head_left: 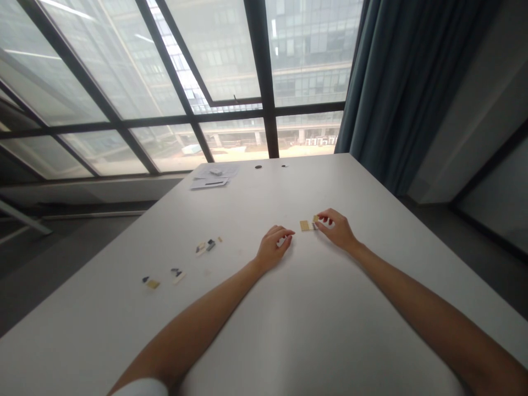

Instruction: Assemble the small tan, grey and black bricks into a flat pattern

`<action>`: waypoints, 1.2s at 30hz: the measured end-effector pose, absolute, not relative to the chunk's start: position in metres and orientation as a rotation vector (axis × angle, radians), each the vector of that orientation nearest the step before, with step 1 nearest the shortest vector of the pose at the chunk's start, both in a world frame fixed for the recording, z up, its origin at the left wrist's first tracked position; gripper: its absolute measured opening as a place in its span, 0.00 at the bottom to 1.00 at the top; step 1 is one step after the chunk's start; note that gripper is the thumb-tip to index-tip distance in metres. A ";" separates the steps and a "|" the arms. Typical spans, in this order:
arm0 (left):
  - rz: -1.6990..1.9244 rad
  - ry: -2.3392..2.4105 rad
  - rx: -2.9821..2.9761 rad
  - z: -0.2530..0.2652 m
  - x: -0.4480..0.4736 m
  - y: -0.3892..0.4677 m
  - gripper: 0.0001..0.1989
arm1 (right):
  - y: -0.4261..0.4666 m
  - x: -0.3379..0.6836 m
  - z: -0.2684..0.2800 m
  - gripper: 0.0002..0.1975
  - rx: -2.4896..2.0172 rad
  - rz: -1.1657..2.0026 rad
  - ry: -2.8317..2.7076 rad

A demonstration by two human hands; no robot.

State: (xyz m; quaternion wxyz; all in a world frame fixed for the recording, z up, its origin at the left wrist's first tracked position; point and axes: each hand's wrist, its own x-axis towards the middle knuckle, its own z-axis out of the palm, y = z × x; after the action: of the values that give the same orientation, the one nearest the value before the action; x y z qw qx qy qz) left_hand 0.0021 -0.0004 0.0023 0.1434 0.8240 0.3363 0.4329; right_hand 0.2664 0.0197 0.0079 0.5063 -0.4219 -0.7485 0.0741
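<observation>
On the white table lies a small tan studded plate (304, 225), with white and dark pieces joined or lying against its right side; I cannot tell which. My right hand (337, 228) pinches a small tan building brick (315, 218) between thumb and fingertips, just above the right end of these pieces. Just left of the plate, my left hand (273, 247) rests with its side on the table. Its fingers are curved and apart from the thumb, and nothing shows between them. The finger ends point toward the plate without touching it.
Loose grey, white and tan building bricks (210, 245) lie left of my left arm. Nearer me are a tan brick (153, 284) and a few grey and cream pieces (177, 275). Papers (210, 179) lie at the far left, and a dark round disc (258, 166) sits by the far edge.
</observation>
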 end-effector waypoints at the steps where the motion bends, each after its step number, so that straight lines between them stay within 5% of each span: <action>1: 1.251 0.969 2.374 0.002 0.002 0.000 0.10 | 0.022 0.270 0.008 0.07 -1.037 0.179 -1.778; 36: 1.267 0.972 2.332 0.002 0.002 0.001 0.11 | 0.050 0.326 -0.019 0.12 -1.463 0.182 -1.965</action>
State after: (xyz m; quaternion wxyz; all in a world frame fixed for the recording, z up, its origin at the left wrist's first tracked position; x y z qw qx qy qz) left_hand 0.0020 0.0007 0.0024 0.1568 0.8149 0.3397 0.4427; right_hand 0.3257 0.0505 -0.0186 0.3359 -0.5610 -0.7534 0.0697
